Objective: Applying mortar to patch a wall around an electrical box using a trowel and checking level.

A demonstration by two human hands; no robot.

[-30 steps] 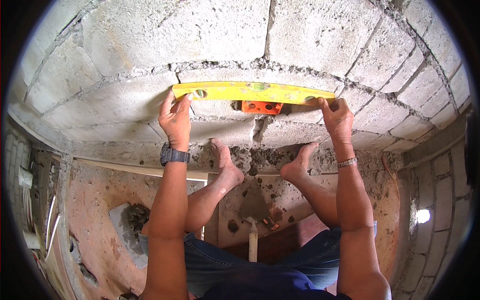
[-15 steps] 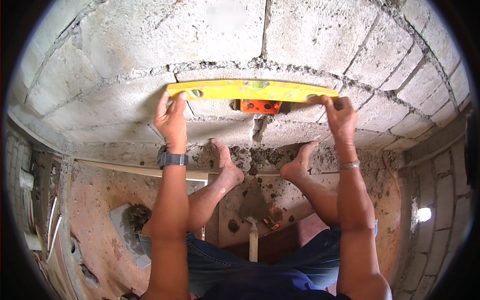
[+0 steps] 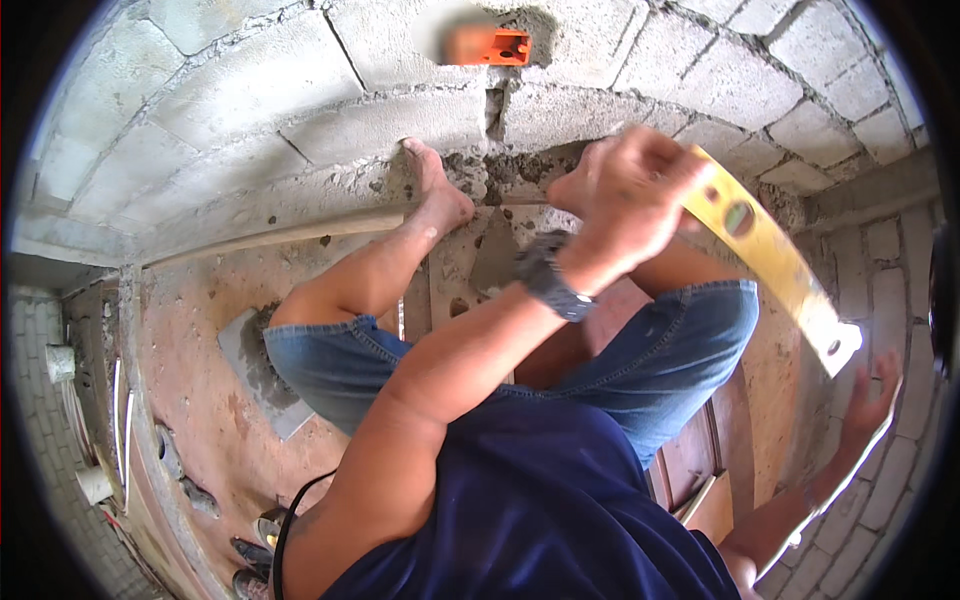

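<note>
My left hand (image 3: 630, 205), with a dark watch on its wrist, reaches across to the right. It is closed around one end of a yellow spirit level (image 3: 765, 240). The level slants down to the right, away from the wall, with its round vial windows showing. Near the level's lower end, at the far right, my right hand (image 3: 872, 405) is held apart from it, fingers spread and holding nothing. In the block wall ahead sits an orange electrical box (image 3: 508, 47), its left side blurred. A vertical groove (image 3: 494, 110) runs down below the box.
A trowel (image 3: 492, 262) lies between my legs, partly hidden by my left forearm. On the left, a grey board (image 3: 270, 380) carries wet mortar. My bare left foot (image 3: 437, 188) rests by the wall base. Pale pipes (image 3: 122, 430) stand by the left wall.
The level has left the wall and swung to the right in my left hand. My right hand has let go of it and moved out right. The view has tilted down.
</note>
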